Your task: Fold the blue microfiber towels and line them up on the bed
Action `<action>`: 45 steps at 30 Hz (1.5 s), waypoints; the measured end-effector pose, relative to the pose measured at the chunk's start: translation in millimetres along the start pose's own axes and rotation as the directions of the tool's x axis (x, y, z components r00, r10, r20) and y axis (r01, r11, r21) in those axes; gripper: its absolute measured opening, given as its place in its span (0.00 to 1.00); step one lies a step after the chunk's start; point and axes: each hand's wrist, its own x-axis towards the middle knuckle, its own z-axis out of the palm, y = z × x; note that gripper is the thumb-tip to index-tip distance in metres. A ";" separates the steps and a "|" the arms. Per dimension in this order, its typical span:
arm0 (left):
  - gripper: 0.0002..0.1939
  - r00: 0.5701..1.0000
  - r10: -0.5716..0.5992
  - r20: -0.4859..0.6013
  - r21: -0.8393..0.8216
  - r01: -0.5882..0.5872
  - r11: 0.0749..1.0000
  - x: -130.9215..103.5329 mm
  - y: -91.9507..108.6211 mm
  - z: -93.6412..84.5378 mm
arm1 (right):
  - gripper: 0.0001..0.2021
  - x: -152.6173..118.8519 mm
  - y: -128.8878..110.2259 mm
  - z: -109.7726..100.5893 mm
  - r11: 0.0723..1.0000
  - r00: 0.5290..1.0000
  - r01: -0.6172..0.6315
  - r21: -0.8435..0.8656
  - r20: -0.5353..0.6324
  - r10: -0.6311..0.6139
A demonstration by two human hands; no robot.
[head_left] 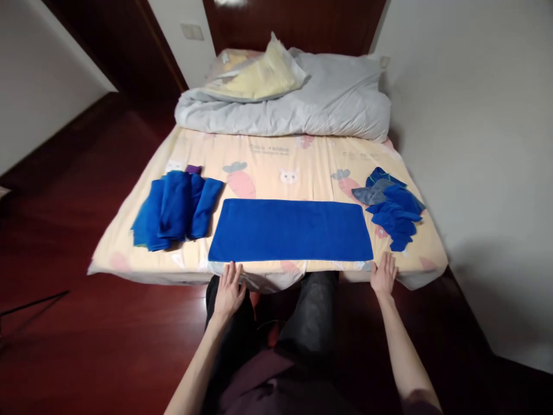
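Note:
A blue towel [290,230] lies spread flat near the front edge of the bed, its long side running left to right. My left hand [230,290] rests at the bed edge by the towel's near left corner, fingers stretched out, holding nothing. By the near right corner, my right hand [384,275] lies on the bed edge with its fingers extended, also holding nothing. Left of the towel sits a group of folded or rolled blue towels [175,207], with a bit of purple cloth [193,169] behind. On the right is a crumpled heap of blue and grey cloths [391,207].
The bed sheet [287,155] is peach with carrot and cat prints. A grey quilt [341,95] and a pale yellow pillow or cloth [263,75] lie at the far end. A white wall [484,173] stands on the right; dark red floor [86,230] extends on the left.

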 end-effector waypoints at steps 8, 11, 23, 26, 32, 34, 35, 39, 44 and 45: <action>0.19 0.792 0.202 0.576 0.001 -0.248 0.969 -84.1 28.1 8.8 | 0.26 -221.9 -115.1 24.7 0.872 0.999 -0.029 0.488 0.054 0.002; 0.21 0.742 0.190 0.643 0.020 -0.264 0.964 -81.7 36.6 7.4 | 0.21 -257.0 -140.1 23.6 0.849 0.999 -0.028 0.528 0.050 0.002; 0.19 0.765 0.201 0.611 -0.028 -0.233 0.972 -77.8 37.0 -2.8 | 0.20 -203.2 -228.4 28.1 0.332 0.960 -0.258 0.907 0.280 -0.018; 0.19 0.764 0.203 0.612 -0.032 -0.233 0.972 -77.7 35.8 -0.7 | 0.21 -201.9 -242.0 44.6 0.131 0.906 -0.421 0.897 0.423 0.018; 0.20 0.751 0.222 0.622 -0.020 -0.268 0.963 -76.7 34.5 2.9 | 0.28 -197.7 -240.1 47.2 -0.093 0.869 -0.485 0.869 0.491 0.054; 0.20 0.745 0.221 0.629 -0.014 -0.273 0.962 -76.5 34.3 3.7 | 0.28 -194.1 -243.6 44.1 -0.162 0.856 -0.499 0.851 0.514 0.061; 0.20 0.745 0.216 0.631 -0.010 -0.271 0.963 -76.5 34.2 4.2 | 0.27 -191.1 -246.9 42.9 -0.195 0.847 -0.508 0.839 0.527 0.063; 0.20 0.745 0.201 0.636 0.004 -0.264 0.965 -76.7 33.3 5.4 | 0.23 -172.2 -267.4 44.9 -0.332 0.786 -0.561 0.759 0.614 0.075; 0.21 0.747 0.210 0.631 -0.011 -0.262 0.965 -76.4 33.4 1.7 | 0.16 -149.2 -293.5 58.8 -0.408 0.731 -0.593 0.694 0.677 0.088; 0.21 0.745 0.214 0.632 -0.012 -0.266 0.964 -76.3 33.7 0.6 | 0.16 -146.0 -297.0 61.5 -0.412 0.726 -0.596 0.689 0.682 0.091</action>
